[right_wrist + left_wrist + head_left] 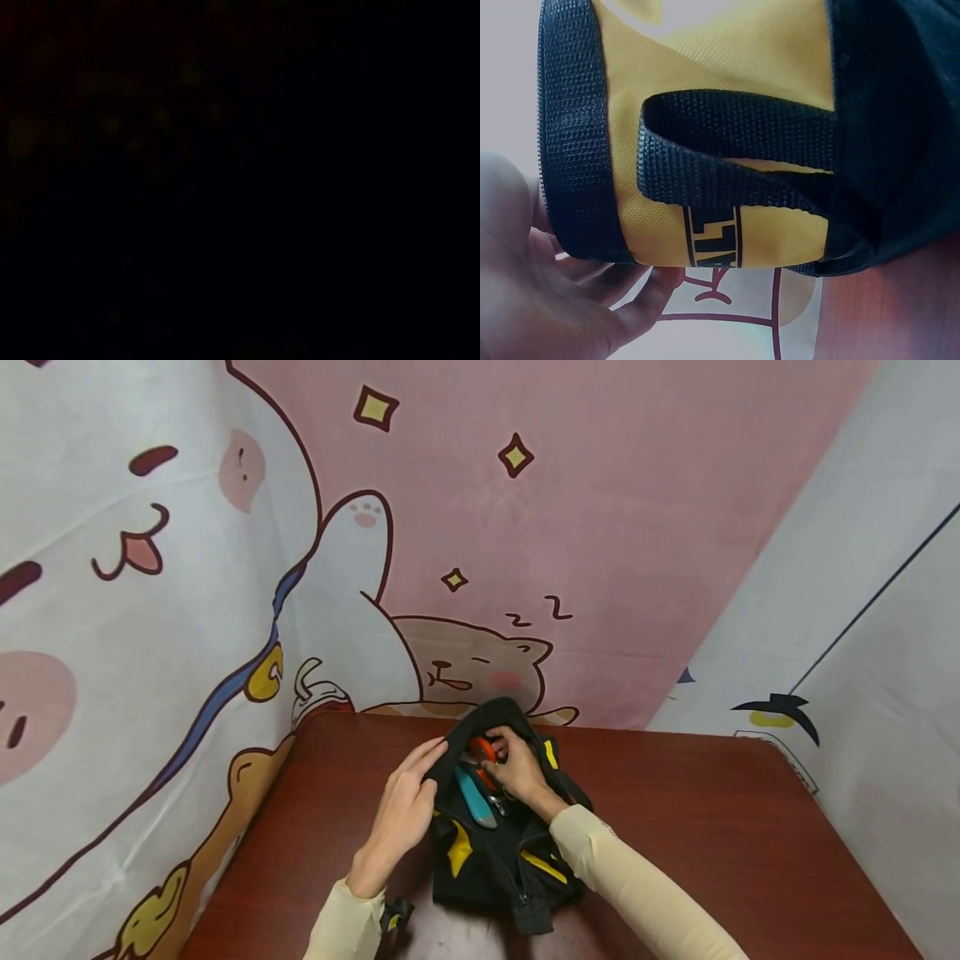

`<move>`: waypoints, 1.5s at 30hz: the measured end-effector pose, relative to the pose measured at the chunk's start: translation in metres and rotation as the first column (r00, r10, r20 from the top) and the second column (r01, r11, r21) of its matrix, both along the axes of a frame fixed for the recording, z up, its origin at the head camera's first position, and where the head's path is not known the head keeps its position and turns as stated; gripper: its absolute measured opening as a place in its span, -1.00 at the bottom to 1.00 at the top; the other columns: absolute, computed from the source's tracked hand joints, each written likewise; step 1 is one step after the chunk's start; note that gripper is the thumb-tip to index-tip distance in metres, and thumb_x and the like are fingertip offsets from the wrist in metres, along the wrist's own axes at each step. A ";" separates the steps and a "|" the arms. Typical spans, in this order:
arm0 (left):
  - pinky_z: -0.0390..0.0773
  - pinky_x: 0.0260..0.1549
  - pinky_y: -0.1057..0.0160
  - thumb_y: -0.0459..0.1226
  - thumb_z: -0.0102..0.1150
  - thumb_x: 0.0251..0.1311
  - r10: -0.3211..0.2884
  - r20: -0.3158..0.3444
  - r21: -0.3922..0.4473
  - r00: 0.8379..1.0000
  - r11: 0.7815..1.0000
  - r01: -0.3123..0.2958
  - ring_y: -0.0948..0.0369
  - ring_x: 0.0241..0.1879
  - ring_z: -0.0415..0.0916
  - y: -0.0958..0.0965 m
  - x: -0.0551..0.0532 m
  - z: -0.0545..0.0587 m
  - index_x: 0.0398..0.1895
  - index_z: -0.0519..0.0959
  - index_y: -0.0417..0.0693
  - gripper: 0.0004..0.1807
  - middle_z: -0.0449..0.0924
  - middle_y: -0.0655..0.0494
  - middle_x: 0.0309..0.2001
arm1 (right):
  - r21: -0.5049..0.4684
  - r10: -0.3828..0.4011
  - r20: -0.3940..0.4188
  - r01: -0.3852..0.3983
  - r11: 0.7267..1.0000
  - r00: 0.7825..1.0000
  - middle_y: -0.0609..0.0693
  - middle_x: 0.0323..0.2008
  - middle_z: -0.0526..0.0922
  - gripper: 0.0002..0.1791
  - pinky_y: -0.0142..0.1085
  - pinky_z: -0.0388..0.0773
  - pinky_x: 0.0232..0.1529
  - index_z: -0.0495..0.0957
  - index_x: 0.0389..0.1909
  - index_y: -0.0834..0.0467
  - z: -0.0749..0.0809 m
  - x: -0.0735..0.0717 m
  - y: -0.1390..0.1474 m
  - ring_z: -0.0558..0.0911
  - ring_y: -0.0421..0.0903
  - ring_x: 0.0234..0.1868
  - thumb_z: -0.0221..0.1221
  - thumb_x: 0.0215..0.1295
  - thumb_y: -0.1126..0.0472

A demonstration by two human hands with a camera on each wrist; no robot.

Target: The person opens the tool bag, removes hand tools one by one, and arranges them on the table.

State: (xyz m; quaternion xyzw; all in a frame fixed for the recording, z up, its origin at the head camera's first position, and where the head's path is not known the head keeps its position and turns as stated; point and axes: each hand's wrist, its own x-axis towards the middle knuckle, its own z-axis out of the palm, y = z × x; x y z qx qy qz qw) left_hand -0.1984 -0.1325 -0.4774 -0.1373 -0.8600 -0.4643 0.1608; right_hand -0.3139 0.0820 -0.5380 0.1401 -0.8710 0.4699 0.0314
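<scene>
A black and yellow tool bag (pixel 480 881) lies on the table with its mouth open. My left hand (pixel 405 802) grips the rim on the bag's left side; in the left wrist view the fingers of that hand (pixel 562 292) hold the edge beside a yellow panel with a black webbing loop (pixel 705 169). Inside the mouth, my right hand (pixel 520 772) has curled fingers and a thumb at an orange-handled tool (pixel 482 747), whose kind is partly hidden. Next to it rests a tool with a teal and grey handle (pixel 475 797). The right wrist view is almost wholly dark.
The reddish-brown table (pixel 697 827) runs out on both sides of the bag. A small black piece with a yellow mark (pixel 396 916) lies near my left sleeve. Behind the table hangs a printed cartoon cloth (pixel 600 527).
</scene>
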 end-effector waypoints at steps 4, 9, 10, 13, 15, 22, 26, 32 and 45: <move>0.49 0.00 -0.01 -0.54 -0.03 0.44 0.001 0.006 0.002 1.000 1.000 -0.001 -0.01 0.17 0.58 0.001 0.000 0.000 0.56 0.55 -0.19 -0.37 0.48 -0.02 0.57 | 0.000 0.006 0.001 -0.006 1.000 1.000 0.13 -0.15 0.74 -0.48 -0.09 0.57 -0.07 0.61 0.30 0.25 -0.002 0.000 0.001 0.62 0.02 -0.17 0.45 0.33 0.46; 0.50 -0.03 0.01 -0.54 -0.03 0.42 0.005 -0.004 -0.003 1.000 1.000 -0.005 0.00 0.15 0.59 0.001 -0.002 0.000 0.54 0.56 -0.20 -0.37 0.50 -0.03 0.56 | 0.005 0.018 0.000 -0.018 1.000 1.000 0.10 -0.19 0.73 -0.49 -0.13 0.55 -0.10 0.61 0.30 0.25 -0.003 0.000 0.001 0.60 -0.01 -0.19 0.44 0.36 0.46; 0.50 -0.03 0.02 -0.54 -0.03 0.42 0.006 -0.006 -0.003 1.000 1.000 -0.006 0.00 0.14 0.59 0.001 -0.002 0.000 0.54 0.56 -0.20 -0.37 0.50 -0.02 0.56 | 0.004 0.017 0.000 -0.017 1.000 1.000 0.09 -0.20 0.72 -0.49 -0.12 0.56 -0.09 0.62 0.30 0.24 -0.002 0.000 0.001 0.60 -0.02 -0.20 0.44 0.36 0.46; 0.50 -0.02 0.01 -0.53 -0.03 0.42 0.007 -0.004 0.000 1.000 1.000 -0.007 0.00 0.15 0.58 0.001 -0.002 0.001 0.55 0.56 -0.19 -0.37 0.50 0.00 0.56 | -0.002 0.017 -0.007 -0.017 1.000 1.000 0.07 -0.21 0.70 -0.50 -0.12 0.57 -0.09 0.62 0.29 0.24 -0.002 0.000 0.000 0.60 -0.04 -0.21 0.44 0.36 0.45; 0.50 0.00 0.00 -0.52 -0.02 0.42 0.008 0.007 0.004 1.000 1.000 -0.008 0.00 0.16 0.58 0.001 -0.002 0.001 0.55 0.56 -0.18 -0.36 0.49 0.01 0.57 | -0.008 0.015 -0.008 -0.015 1.000 1.000 0.06 -0.22 0.69 -0.52 -0.15 0.58 -0.09 0.63 0.28 0.24 -0.002 0.001 0.000 0.60 -0.05 -0.22 0.44 0.36 0.45; 0.52 0.09 -0.04 -0.51 -0.01 0.42 0.005 0.016 0.000 1.000 1.000 -0.005 0.01 0.24 0.58 0.002 -0.002 0.000 0.56 0.55 -0.17 -0.36 0.48 0.02 0.58 | -0.017 0.025 -0.037 -0.025 1.000 0.999 0.09 -0.23 0.70 -0.51 -0.23 0.62 -0.14 0.62 0.26 0.30 0.002 0.006 0.003 0.64 -0.07 -0.24 0.45 0.34 0.47; 0.54 0.14 -0.06 -0.51 0.00 0.42 0.002 0.015 0.006 1.000 1.000 -0.002 0.02 0.27 0.58 0.002 -0.002 0.000 0.56 0.55 -0.18 -0.36 0.49 0.03 0.57 | -0.023 0.022 -0.034 -0.023 0.999 0.999 0.07 -0.21 0.69 -0.50 -0.16 0.66 -0.11 0.62 0.29 0.31 0.009 0.010 0.005 0.66 -0.06 -0.21 0.45 0.34 0.47; 0.55 0.18 -0.09 -0.51 0.00 0.42 -0.005 0.008 0.007 1.000 1.000 0.005 0.00 0.29 0.57 0.001 -0.002 -0.001 0.56 0.54 -0.20 -0.36 0.49 0.00 0.56 | -0.002 0.020 -0.049 -0.020 1.000 0.999 0.04 -0.19 0.69 -0.51 -0.13 0.70 -0.08 0.62 0.30 0.25 0.016 0.015 0.008 0.69 -0.07 -0.18 0.42 0.38 0.46; 0.50 0.11 -0.06 -0.51 0.00 0.42 -0.015 0.005 -0.015 1.000 1.000 0.015 0.01 0.26 0.56 0.003 0.000 0.001 0.58 0.53 -0.20 -0.35 0.47 0.00 0.58 | -0.033 -0.015 -0.176 0.010 0.999 0.984 -0.01 -0.20 0.74 -0.61 -0.24 0.71 -0.17 0.71 0.21 0.13 0.043 0.038 0.016 0.73 -0.09 -0.21 0.42 0.42 0.40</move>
